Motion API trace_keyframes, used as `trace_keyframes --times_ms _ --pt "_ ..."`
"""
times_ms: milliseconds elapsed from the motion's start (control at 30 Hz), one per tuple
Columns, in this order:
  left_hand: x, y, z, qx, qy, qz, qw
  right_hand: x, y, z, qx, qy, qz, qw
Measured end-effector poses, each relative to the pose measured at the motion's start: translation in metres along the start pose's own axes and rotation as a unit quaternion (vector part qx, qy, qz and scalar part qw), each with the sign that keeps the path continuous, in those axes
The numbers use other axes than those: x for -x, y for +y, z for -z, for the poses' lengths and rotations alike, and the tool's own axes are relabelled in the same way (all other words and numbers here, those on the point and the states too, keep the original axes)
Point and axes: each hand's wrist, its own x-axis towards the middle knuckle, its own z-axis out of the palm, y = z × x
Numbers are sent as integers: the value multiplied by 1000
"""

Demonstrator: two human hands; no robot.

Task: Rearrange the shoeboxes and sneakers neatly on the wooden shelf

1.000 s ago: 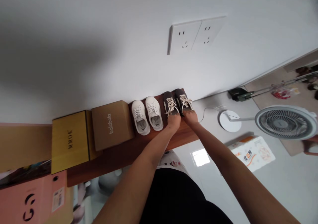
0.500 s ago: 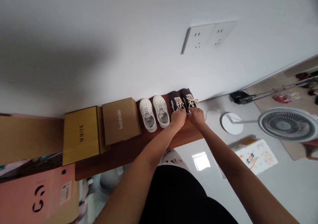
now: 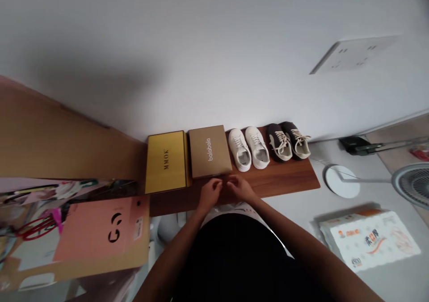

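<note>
Both hands are off the dark shoes (image 3: 284, 144), which sit paired at right on the wooden board (image 3: 284, 179): released. Your left hand (image 3: 211, 192) and right hand (image 3: 240, 188), loosely curled, look empty just near of the brown box (image 3: 210, 153); contact unclear.

Fan (image 3: 414, 185) cut off at right edge, socket (image 3: 353, 54) blurred, contact of left fingers (image 3: 217, 184) with brown box (image 3: 208, 152) unclear

- solid black clothing (image 3: 231, 257) on the torso, rounded front outline (can't tell what cut it is, tbh)
- left forearm (image 3: 182, 239) and right forearm (image 3: 284, 228) bare
- left hand (image 3: 210, 194) and right hand (image 3: 241, 188) bare too, finger details kinda blurry
</note>
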Motion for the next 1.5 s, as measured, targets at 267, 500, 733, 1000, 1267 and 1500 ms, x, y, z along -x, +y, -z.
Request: trace_keyframes --times_ms 267,500,733,1000,1267,1500 --pt "-6 -79 145 453 272 264 807 -41 -25 -90 -437 66 -187 877" --pt "9 -75 172 241 384 9 891 6 -34 -99 -267 359 39 893" --pt "16 -119 162 -284 234 -259 893 25 -15 -105 234 226 313 892" --pt "-9 -127 154 -443 9 -181 878 -12 -25 -131 459 42 163 872" --pt "30 -79 123 -59 64 48 995 40 2 -55 245 23 133 960" --pt "-27 48 -70 20 -111 -116 987 -15 -3 68 294 181 34 938"
